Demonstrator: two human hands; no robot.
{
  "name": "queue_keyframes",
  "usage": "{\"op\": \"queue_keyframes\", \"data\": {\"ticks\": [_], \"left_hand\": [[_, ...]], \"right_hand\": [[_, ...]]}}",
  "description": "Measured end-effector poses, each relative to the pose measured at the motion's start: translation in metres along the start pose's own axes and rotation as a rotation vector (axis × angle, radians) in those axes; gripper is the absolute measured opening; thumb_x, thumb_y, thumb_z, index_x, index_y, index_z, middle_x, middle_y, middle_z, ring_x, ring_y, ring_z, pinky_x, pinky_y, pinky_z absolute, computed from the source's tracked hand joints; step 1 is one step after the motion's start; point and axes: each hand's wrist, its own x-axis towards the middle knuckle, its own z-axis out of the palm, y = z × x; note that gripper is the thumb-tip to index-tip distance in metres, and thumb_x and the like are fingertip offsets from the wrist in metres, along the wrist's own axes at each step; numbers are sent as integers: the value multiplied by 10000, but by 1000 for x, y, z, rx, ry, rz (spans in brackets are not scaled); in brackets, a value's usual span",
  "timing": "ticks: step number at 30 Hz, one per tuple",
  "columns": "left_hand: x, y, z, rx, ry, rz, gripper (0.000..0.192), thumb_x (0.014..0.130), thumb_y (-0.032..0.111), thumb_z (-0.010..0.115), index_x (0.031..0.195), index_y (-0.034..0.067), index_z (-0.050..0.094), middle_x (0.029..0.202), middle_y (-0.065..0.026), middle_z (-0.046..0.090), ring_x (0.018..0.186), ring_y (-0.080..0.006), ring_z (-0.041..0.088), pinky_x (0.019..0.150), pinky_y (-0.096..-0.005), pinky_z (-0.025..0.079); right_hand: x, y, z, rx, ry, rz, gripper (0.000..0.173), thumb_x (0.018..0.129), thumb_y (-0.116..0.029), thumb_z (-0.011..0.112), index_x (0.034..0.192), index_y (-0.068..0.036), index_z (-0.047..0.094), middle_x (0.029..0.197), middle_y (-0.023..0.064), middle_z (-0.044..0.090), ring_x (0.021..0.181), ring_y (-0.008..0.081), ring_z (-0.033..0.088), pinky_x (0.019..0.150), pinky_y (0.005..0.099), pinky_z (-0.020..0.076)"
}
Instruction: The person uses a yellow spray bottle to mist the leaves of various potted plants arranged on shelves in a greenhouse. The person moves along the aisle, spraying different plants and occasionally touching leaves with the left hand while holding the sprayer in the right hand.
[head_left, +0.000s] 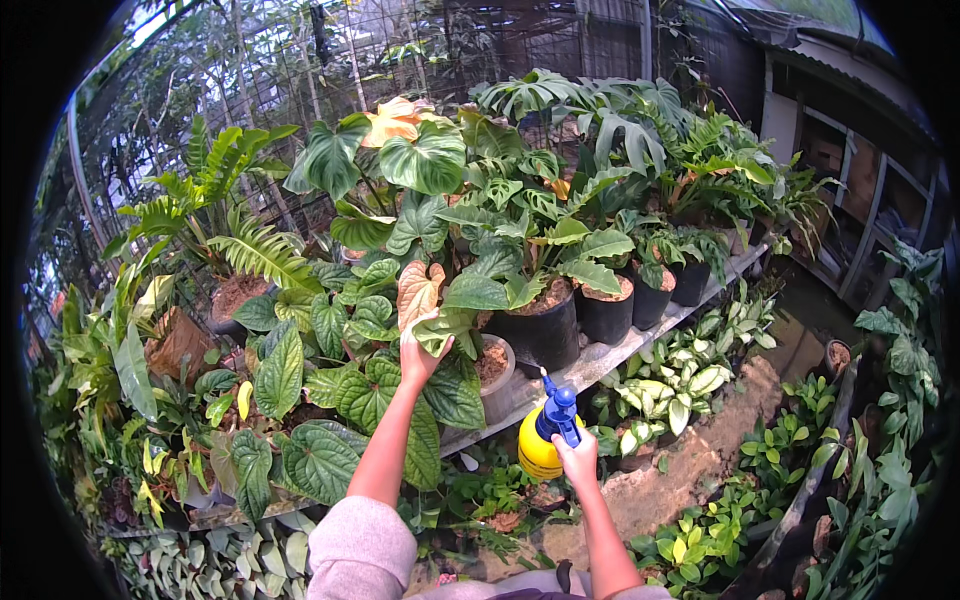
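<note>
My left hand (421, 360) reaches into the foliage and holds a pale green leaf (442, 330), its underside partly turned up. A reddish-brown heart-shaped leaf (420, 291) stands just above my fingers. In my right hand (577, 454) is a pump pressure sprayer with a yellow bottle (534, 448) and a blue head (559, 411); its nozzle points up and away from me. The sprayer hangs in front of the bench edge, apart from the leaves. Close to my left hand stands a pale plastic pot (496, 379) filled with brown growing medium.
Several black pots (551, 330) line a plank bench (622, 352) that runs to the back right. Dark-veined broad leaves (319, 457) overhang its front left. Variegated plants (690, 382) grow below it, beside a dirt path (675, 480). A wire fence (420, 60) stands behind.
</note>
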Motion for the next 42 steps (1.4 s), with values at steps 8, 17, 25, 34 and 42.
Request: {"op": "queue_keyframes", "data": {"ticks": [8, 17, 25, 34, 42], "left_hand": [[1, 2, 0, 34, -28, 6, 534, 679, 195, 806, 1151, 71, 587, 1143, -107, 637, 1033, -282, 612, 908, -373, 468], [-4, 0, 1, 27, -36, 15, 541, 677, 214, 811, 1146, 76, 579, 1135, -106, 642, 1016, -291, 616, 892, -382, 472], [-9, -2, 0, 10, -27, 1, 530, 665, 219, 816, 1117, 92, 569, 1122, -101, 634, 1031, -296, 586, 926, -395, 436], [-10, 3, -1, 42, -12, 43, 534, 664, 189, 820, 1129, 78, 581, 1123, -104, 638, 1011, -299, 609, 890, -389, 472], [-11, 9, -2, 85, -27, 45, 541, 673, 216, 814, 1135, 74, 570, 1122, -104, 635, 1021, -305, 594, 898, -401, 456]], "right_hand": [[-10, -6, -3, 14, 29, -8, 155, 768, -88, 685, 691, -26, 566, 572, -28, 530, 483, 60, 472, 458, 251, 371], [-15, -26, -1, -102, -23, 62, 175, 735, -119, 706, 822, 23, 651, 658, 77, 643, 584, 133, 598, 590, 314, 466], [-15, -43, 3, -201, -57, 16, 141, 743, -101, 692, 800, 17, 639, 658, 74, 643, 587, 128, 597, 583, 306, 465], [-11, -34, -3, -292, -84, -11, 173, 731, -129, 699, 796, 17, 632, 652, 103, 636, 576, 164, 611, 582, 318, 472], [-13, -21, -5, -245, -38, -9, 165, 730, -116, 695, 785, 25, 630, 639, 93, 633, 577, 150, 604, 575, 326, 468]]}}
